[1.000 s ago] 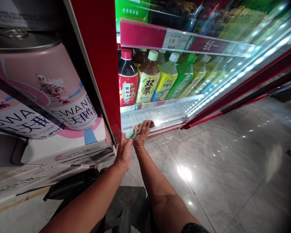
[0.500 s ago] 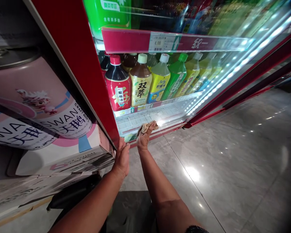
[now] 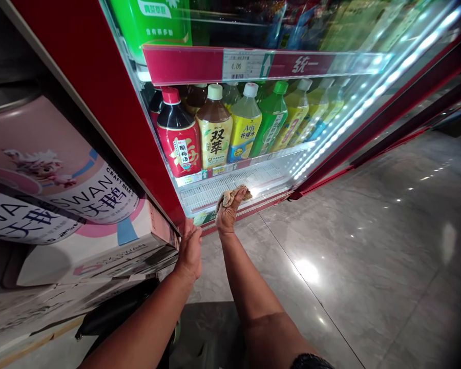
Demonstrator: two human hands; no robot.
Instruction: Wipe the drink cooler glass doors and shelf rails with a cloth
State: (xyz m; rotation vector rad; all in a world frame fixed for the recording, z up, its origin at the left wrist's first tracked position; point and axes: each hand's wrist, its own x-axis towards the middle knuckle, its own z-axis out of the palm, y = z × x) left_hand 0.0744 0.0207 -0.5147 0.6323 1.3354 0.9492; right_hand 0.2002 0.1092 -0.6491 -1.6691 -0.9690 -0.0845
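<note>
My right hand [image 3: 226, 218] presses a crumpled tan cloth [image 3: 229, 198] against the bottom of the drinks cooler's glass door [image 3: 276, 177]. Its fingers lie over the cloth, which bunches out past them. At the lower left corner of the door, my left hand [image 3: 191, 251] is bent around the edge of the red door frame [image 3: 128, 138]; its fingertips are partly hidden. Behind the glass, just above the cloth, is a white slatted grille [image 3: 200, 196]. A row of drink bottles stands on the shelf over it, among them a red-capped bottle [image 3: 179, 146] and a green bottle [image 3: 271, 125].
Large printed pink cans [image 3: 80, 169] on a carton display [image 3: 96, 256] stand close at my left. A price rail [image 3: 200, 65] crosses the cooler above the bottles. Shiny grey floor tiles [image 3: 341, 246] lie to the right, and a black object [image 3: 115, 312] is low at left.
The view has shifted slightly, so the cooler and bottles sit further left. My right hand and the cloth have moved only a little along the glass; my left hand stays at the frame.
</note>
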